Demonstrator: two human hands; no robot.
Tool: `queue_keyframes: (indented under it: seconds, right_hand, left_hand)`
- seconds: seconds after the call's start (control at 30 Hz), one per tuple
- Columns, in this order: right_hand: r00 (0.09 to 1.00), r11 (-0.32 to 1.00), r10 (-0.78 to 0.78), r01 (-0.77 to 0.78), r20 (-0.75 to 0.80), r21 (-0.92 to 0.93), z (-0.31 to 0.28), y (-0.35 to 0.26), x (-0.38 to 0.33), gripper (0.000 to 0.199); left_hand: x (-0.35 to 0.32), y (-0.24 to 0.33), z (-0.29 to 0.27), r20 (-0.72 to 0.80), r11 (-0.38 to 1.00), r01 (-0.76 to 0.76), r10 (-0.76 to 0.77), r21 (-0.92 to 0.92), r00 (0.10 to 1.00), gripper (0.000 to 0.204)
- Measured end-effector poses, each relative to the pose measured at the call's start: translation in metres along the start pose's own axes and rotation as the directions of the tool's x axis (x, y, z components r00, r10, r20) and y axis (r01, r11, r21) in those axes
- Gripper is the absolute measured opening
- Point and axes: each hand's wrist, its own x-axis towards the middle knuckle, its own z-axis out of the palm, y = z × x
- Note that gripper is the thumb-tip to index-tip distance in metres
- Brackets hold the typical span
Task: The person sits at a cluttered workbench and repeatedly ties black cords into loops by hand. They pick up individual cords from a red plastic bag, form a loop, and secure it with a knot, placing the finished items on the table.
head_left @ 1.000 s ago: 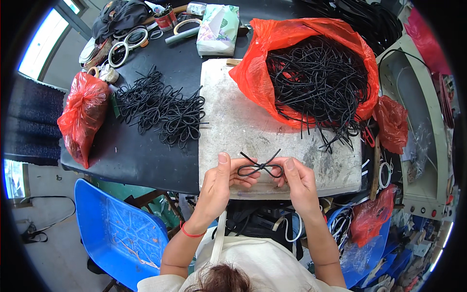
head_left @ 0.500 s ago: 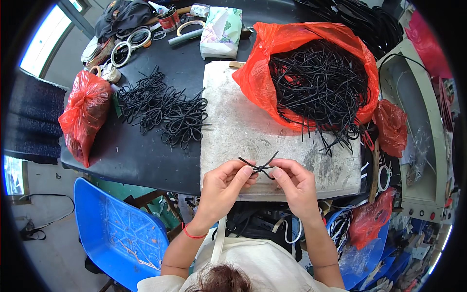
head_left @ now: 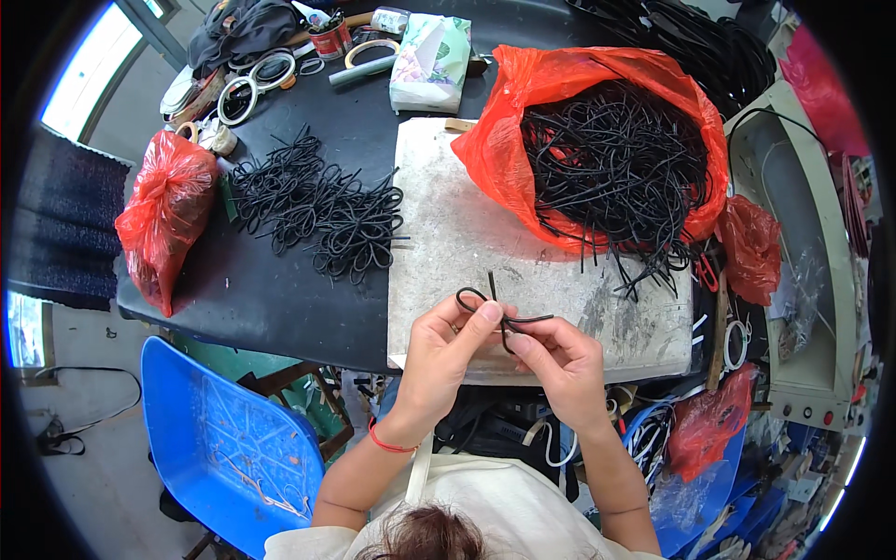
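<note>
Between my hands is a short black cord [head_left: 529, 319], bent into a loop on the left with two loose ends sticking out, one up and one to the right. My left hand [head_left: 456, 341] pinches it under the loop with thumb and fingers. Close beside it, my right hand [head_left: 558, 362] grips the cord's lower part between thumb and fingertips. Both hands are over the near part of a worn pale board [head_left: 439, 215]. Fingers partly hide where the cord crosses itself.
A red plastic bag [head_left: 495, 140] full of loose black cords [head_left: 616, 168] lies open at the board's far right. Looped black cords [head_left: 317, 205] lie in a pile to the left, near a tied red bag [head_left: 168, 215]. Tape rolls [head_left: 237, 100] and a tissue pack [head_left: 429, 65] stand behind.
The cord has turned in my fingers: its crossed ends now form a loop at left, with one end up and one right. My left hand has shifted slightly right.
</note>
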Motion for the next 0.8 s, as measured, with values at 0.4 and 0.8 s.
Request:
queue_keyframes:
  seconds: [0.4,0.8]
  right_hand:
    - [0.995,0.989,-0.049,0.035,-0.091,-0.145,-0.003,0.003,0.009,0.018]
    - [0.991,0.993,-0.104,0.109,0.086,-0.045,-0.012,-0.008,0.02,0.02]
  left_hand:
    - [0.0,0.0,-0.001,-0.033,0.995,-0.067,0.07,0.078,0.997,0.013]
    - [-0.001,0.015,-0.007,0.227,0.974,0.127,-0.169,0.189,0.959,0.018]
